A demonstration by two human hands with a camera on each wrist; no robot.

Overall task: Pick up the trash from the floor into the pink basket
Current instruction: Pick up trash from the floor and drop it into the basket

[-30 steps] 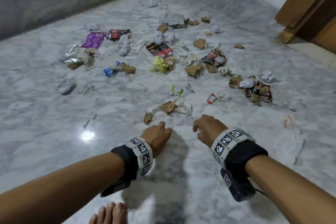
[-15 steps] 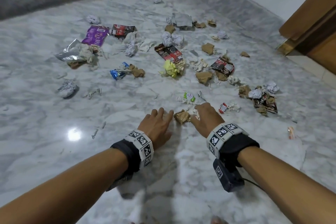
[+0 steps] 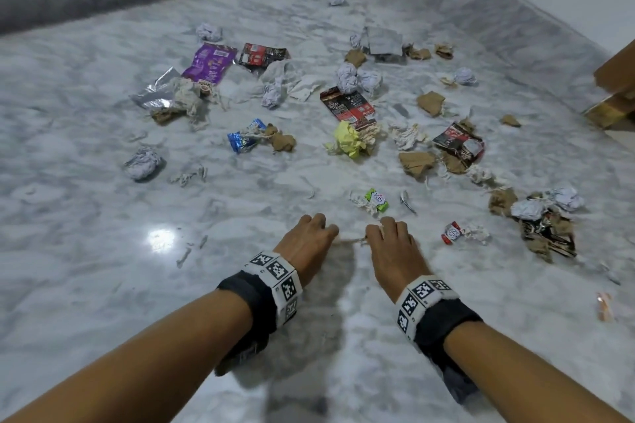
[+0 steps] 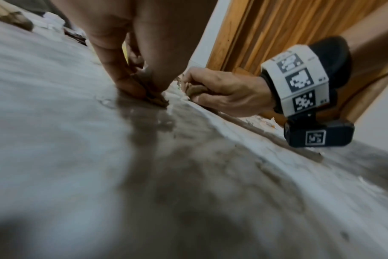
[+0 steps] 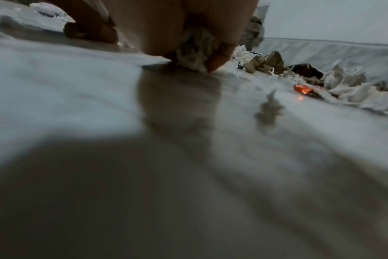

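Observation:
Both hands are down on the marble floor [image 3: 103,251], side by side. My left hand [image 3: 321,227] pinches a brown paper scrap [image 4: 154,99] against the floor with thumb and fingers. My right hand [image 3: 385,228] is curled round a white crumpled paper [image 5: 195,50], with a brown scrap [image 4: 195,89] showing under its fingers in the left wrist view. A thin brown strip [image 3: 347,241] shows between the two hands in the head view. No pink basket shows in any view.
Trash lies scattered ahead: a green candy wrapper [image 3: 376,199], a red wrapper [image 3: 453,233], yellow crumpled paper [image 3: 348,141], a purple packet [image 3: 209,63], several white paper balls and brown scraps. A wooden door frame [image 3: 615,86] stands at right, a marble skirting [image 3: 481,10] behind.
Both hands went forward and down to the brown and white scraps. The right hand's fingers have curled round the paper, the left hand now pinches its scrap.

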